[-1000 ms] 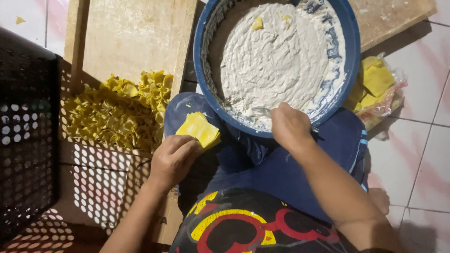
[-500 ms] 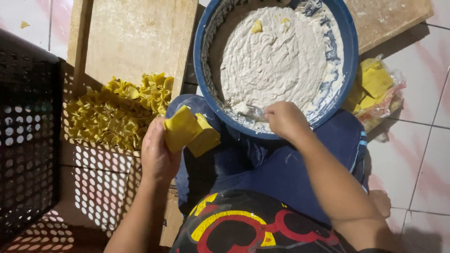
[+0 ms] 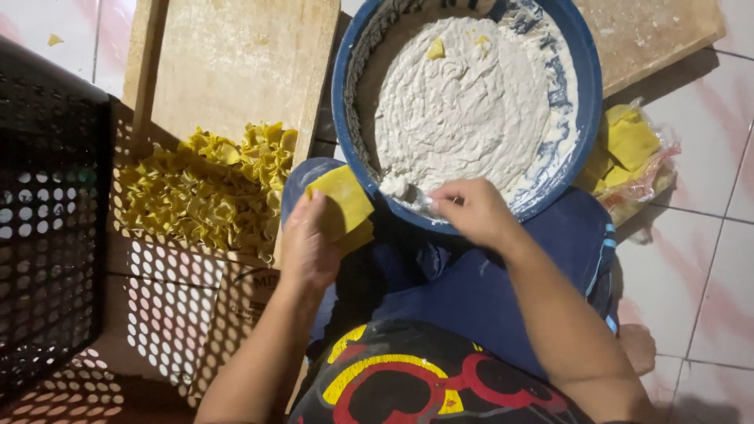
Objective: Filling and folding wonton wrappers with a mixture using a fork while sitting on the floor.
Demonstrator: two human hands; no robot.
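Left hand: the left hand (image 3: 308, 250) is partly open, palm up, with a stack of yellow square wrappers (image 3: 342, 206) lying flat on its fingers.
Right hand: the right hand (image 3: 471, 210) is curled closed around a small tool. Only the tip shows, so I cannot tell what kind it is.
Filling: a lump of white filling (image 3: 397, 187) sits on the tool tip, just past the right hand, between both hands.
Bowl: the big blue bowl (image 3: 585, 102) is right in front of the right hand, touching it at the near rim. It is full of the white paste.
Folded pile: a heap of folded yellow dumplings (image 3: 204, 192) lies on a wooden board (image 3: 236, 63), just left of the left hand.
Spare wrappers: a clear bag of wrappers (image 3: 632, 153) lies well to the right of the right hand.
Crate: a black crate (image 3: 47, 220) stands far left.
What could go wrong: the lump could drop onto the lap if the tool tips. The top wrapper could slide off if the left hand tilts. Too much filling could tear the thin wrapper.
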